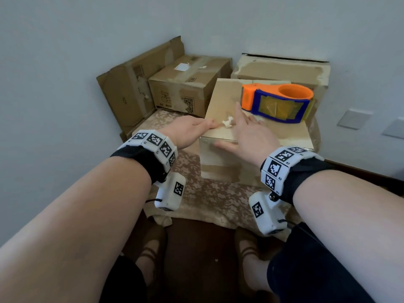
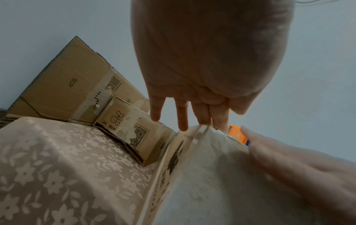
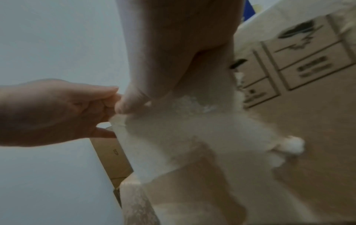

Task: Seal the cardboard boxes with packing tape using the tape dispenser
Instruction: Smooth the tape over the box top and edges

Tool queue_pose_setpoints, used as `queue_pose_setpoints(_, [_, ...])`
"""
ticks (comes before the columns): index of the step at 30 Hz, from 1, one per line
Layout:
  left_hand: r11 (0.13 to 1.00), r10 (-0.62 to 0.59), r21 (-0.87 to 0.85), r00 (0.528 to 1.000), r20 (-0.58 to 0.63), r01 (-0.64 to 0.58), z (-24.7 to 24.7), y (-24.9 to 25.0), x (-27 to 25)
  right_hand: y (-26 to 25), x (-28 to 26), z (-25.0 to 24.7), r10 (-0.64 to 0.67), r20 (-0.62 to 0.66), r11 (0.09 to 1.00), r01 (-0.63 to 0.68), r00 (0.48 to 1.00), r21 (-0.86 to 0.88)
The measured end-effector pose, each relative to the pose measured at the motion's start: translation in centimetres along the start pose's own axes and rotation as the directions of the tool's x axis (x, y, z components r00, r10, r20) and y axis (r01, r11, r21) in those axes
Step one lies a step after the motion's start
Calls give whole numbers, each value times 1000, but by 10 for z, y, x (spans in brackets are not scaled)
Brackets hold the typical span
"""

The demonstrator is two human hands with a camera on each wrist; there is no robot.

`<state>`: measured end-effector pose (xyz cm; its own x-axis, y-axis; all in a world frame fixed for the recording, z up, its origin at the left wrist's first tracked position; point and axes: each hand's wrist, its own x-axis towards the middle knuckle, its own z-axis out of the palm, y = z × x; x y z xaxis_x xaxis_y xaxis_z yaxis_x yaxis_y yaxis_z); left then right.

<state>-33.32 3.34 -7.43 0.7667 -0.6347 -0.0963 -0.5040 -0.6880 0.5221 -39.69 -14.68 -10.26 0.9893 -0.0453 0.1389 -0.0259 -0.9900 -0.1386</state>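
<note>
— Cardboard is seen at the middle of the head view: a pale box (image 1: 220, 162) is set on a surface (image 1: 196, 193) covered by a flowered cloth.

— Where is the dispenser found?

— An orange and blue dispenser (image 1: 277, 101) is laid on the box top, toward 1 o'clock from the hands. It is touched by neither hand.

— How is the right hand held?

— The right hand (image 1: 251, 136) is held over the near edge of the box top, palm turned to 9 o'clock. Its fingers (image 1: 238, 110) are kept straight and apart, and nothing is gripped. In the right wrist view its thumb tip is seen just beside the other hand's fingers.

— And the left hand?

— The left hand (image 1: 190, 130) is placed at the 9 o'clock edge of the box top. In the left wrist view its fingers (image 2: 201, 112) look fairly straight, with two tips at the box edge; in the right wrist view they look bent, with the thumb lower against the side. Whether the edge is pinched cannot be told.

— What else is shown?

— A white scrap (image 1: 227, 123) is seen on the box top between the hands. A smaller carton (image 1: 185, 84) stands at 11 o'clock, a flattened carton (image 1: 131, 88) leans on the wall at 10 o'clock, and a big carton (image 1: 282, 71) stands at 12 o'clock behind the dispenser.
</note>
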Motion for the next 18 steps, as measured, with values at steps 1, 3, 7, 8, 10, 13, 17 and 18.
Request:
queue_pose_setpoints(1, [1000,-4,-25,1000,2,5,0,-1,1,-3,3,1,18,-10,1000,-18,1000,19])
queue_pose_setpoints(3, [998,-14,-67,1000,12,14,0,-3,1,-10,5,4,60,-7,998,-60,998,22])
queue_pose_setpoints(7, [998,-16,-60,1000,14,16,2,-3,1,-22,4,12,97,-31,991,-100,995,-92])
queue_pose_setpoints(8, [999,-12,-47,1000,17,13,2,-3,1,-23,4,12,103,-32,988,-106,994,-113])
queue_pose_setpoints(10, [999,-13,-30,1000,24,14,3,-4,1,-25,5,12,113,-29,985,-116,993,-126])
queue_pose_setpoints(13, [1000,-20,-18,999,26,20,3,-6,2,-25,6,10,115,-26,985,-118,993,-129])
queue_pose_setpoints(17, [998,-21,-51,999,39,22,2,-6,2,-31,8,6,157,-46,983,-161,986,-87])
queue_pose_setpoints(18, [998,-18,-66,999,38,21,2,-6,2,-34,9,6,178,-41,981,-180,983,-77])
